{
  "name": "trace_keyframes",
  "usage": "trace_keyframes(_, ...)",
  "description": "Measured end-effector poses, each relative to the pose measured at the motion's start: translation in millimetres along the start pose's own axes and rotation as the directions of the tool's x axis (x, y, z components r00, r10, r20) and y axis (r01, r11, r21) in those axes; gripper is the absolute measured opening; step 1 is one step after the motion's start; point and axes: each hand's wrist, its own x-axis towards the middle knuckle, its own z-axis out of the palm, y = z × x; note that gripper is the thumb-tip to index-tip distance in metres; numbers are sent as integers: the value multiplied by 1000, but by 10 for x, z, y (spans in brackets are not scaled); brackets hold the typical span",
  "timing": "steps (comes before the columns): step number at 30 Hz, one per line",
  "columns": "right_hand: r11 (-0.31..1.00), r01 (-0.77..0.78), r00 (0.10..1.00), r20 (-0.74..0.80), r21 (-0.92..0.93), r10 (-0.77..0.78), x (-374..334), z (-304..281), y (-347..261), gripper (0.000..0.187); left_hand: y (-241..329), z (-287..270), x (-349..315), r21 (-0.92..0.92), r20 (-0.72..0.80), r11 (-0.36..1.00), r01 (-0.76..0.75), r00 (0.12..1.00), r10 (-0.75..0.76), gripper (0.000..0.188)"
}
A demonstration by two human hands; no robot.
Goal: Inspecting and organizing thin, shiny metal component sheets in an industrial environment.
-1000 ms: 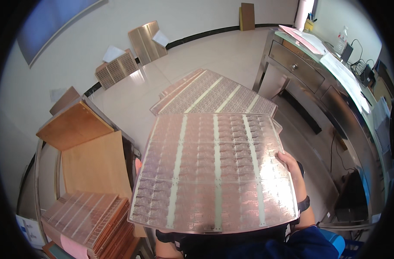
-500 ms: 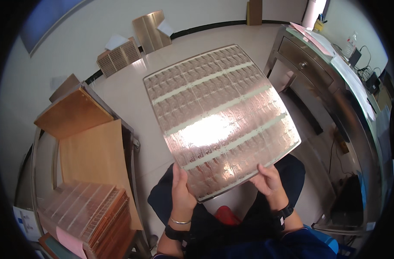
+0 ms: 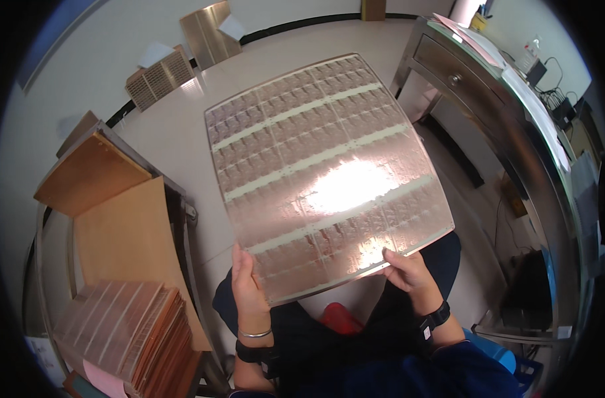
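Observation:
A large copper-coloured circuit board panel point(image 3: 282, 205) with pale green strips is held up over my lap, tilted, with a bright glare on its lower half. My left hand point(image 3: 251, 286) grips its near left corner, thumb along the left edge and the other fingers hidden underneath. My right hand point(image 3: 408, 273) pinches the near edge toward the right, thumb on top. Both hands wear black wrist bands, and a metal bangle circles the left wrist.
At left, a cart with wooden boards point(image 3: 120, 229) carries a stack of similar panels point(image 3: 117, 325). A metal desk point(image 3: 461, 79) with papers stands at right, a blue stool point(image 3: 491, 351) below it. Copper panels point(image 3: 160, 78) lean on the far wall. Something red point(image 3: 342, 318) shows between my knees.
The panel and both hands have shifted slightly left and up in view, along with the surroundings. The panel's tilt has changed a little and the glare has moved right. Both hands keep their grip.

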Motion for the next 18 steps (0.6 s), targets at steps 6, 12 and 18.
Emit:
trace_keyframes(6, 997, -7, 999, -32, -81, 4, -51, 28, -27, 41, 5, 28, 2, -38, 42, 999, 2, 999, 0, 41)
trace_keyframes(12, 978, -2, 997, -77, -206, -14, -79, 1, 15, 38, -49, -27, 40, -50, 62, 998, -31, 997, 34, 42)
trace_keyframes(18, 963, -13, 998, -55, -270, -2, -91, 35, -11, 42, -59, -62, 43, -56, 49, 998, -33, 998, 36, 41)
